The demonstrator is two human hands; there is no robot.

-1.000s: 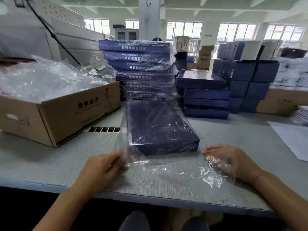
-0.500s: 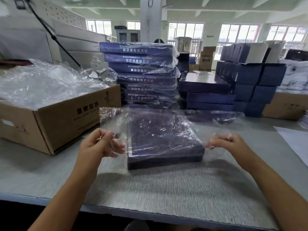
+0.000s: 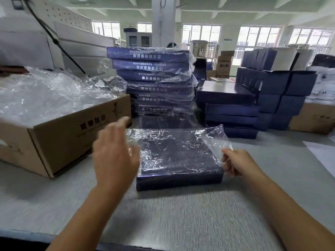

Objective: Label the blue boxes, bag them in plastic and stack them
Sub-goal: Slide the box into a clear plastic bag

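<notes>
Standing at the left, a brown cardboard carton [image 3: 72, 134] holds crumpled film [image 3: 45, 95]; beside it the left hand [image 3: 116, 156] hovers, fingers spread and empty, by the flat dark blue box [image 3: 177, 160] on the grey table [image 3: 181, 214], whose clear plastic bag [image 3: 215, 140] the right hand [image 3: 237, 163] pinches.

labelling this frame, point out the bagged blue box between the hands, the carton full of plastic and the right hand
bagged blue box [image 3: 178, 160]: head view, middle of its top face
carton [image 3: 78, 140]: head view, its printed side wall
right hand [image 3: 237, 163]: head view, the hand's back, pinching the plastic bag [image 3: 215, 140]
</notes>
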